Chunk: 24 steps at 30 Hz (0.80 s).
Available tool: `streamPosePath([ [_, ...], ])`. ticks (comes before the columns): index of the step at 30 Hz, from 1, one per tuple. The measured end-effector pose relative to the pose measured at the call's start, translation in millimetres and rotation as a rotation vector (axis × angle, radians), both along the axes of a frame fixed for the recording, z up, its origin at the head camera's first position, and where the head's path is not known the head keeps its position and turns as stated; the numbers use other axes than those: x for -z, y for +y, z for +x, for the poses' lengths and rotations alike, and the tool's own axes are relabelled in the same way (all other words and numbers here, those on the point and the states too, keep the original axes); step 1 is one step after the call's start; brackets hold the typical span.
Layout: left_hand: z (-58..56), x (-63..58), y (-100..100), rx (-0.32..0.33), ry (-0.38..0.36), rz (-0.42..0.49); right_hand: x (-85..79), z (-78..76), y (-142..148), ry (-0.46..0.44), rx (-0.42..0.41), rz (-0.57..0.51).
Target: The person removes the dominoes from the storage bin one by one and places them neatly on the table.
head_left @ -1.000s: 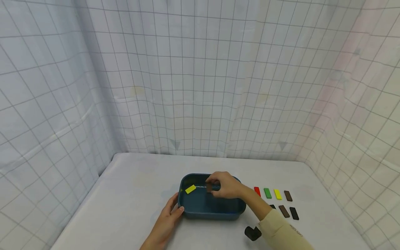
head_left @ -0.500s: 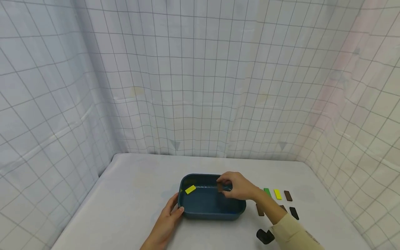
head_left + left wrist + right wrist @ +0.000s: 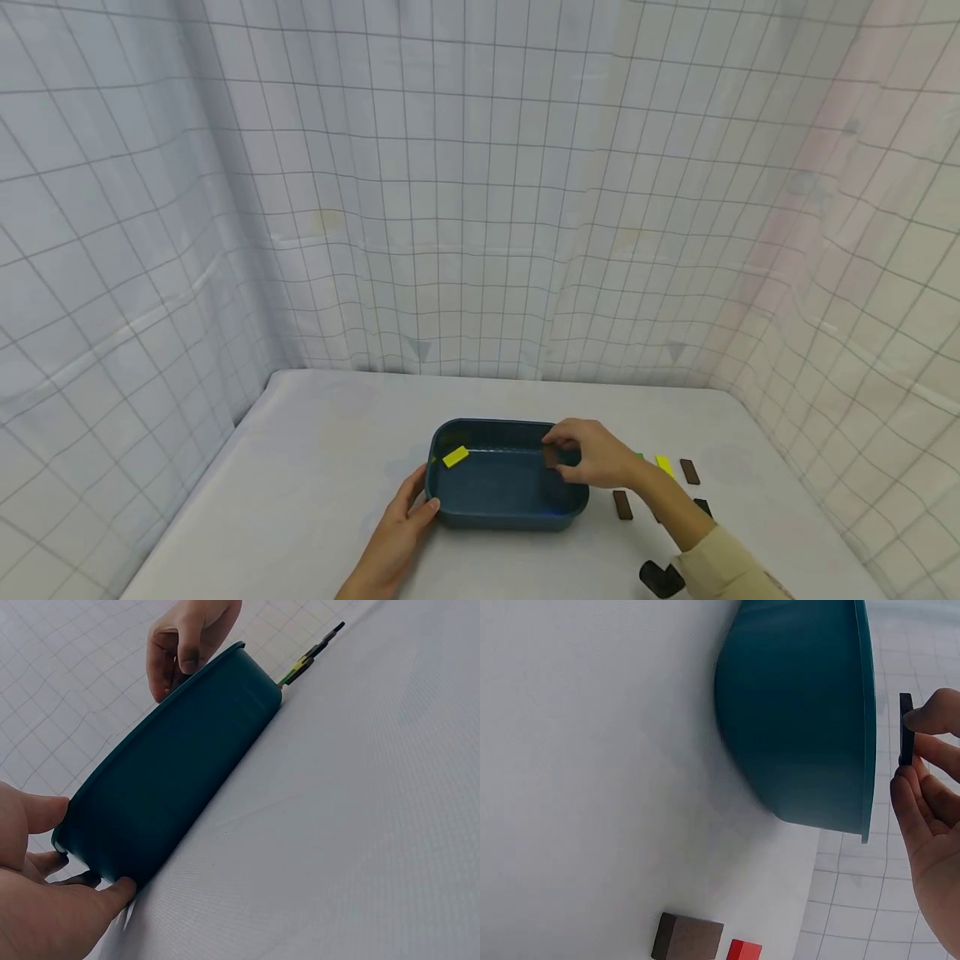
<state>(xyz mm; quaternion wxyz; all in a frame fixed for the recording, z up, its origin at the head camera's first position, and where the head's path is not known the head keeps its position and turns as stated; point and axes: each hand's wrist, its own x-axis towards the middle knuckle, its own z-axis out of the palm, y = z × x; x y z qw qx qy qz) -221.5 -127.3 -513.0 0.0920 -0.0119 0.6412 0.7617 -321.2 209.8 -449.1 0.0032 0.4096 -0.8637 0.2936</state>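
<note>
A dark teal basin [image 3: 506,493] stands on the table. At its left end my left hand [image 3: 401,529] grips it, and the left wrist view has that thumb at the rim and fingertips against the outer wall. Above the right part of the basin, my right hand [image 3: 596,454] pinches a small dark brown rectangular block [image 3: 551,457] between thumb and fingers. Seen from the right wrist, the block [image 3: 907,727] is edge-on, beyond the rim and apart from it. A yellow block [image 3: 455,457] lies inside the basin at the left.
Right of the basin several flat blocks lie in rows, among them a brown block [image 3: 622,505], a yellow block [image 3: 664,467] and another brown block [image 3: 689,472]. My right forearm covers some. A red block [image 3: 744,949] shows in the right wrist view. Gridded white curtains [image 3: 480,208] surround the table.
My right hand has moved right over the basin, carrying the brown block from the middle toward the right end. The left hand and the yellow block in the basin have stayed put.
</note>
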Motion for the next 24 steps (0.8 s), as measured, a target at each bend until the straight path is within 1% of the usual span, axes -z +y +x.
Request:
streamPosePath([
  [7,-0.4,0.6,-0.1,-0.007,-0.010,-0.005,-1.0,6.2,13.0,-0.007,0.034,-0.014],
  [13,0.0,2.7,-0.6,0.003,-0.002,-0.001,0.5,15.7,26.9,-0.022,0.035,-0.045],
  [18,-0.8,4.2,-1.0,0.006,-0.001,0.003,3.3,21.9,39.4,0.006,0.033,-0.064],
  [24,-0.8,4.7,-0.8,0.004,-0.001,-0.005,5.4,32.4,52.5,0.038,0.077,-0.045],
])
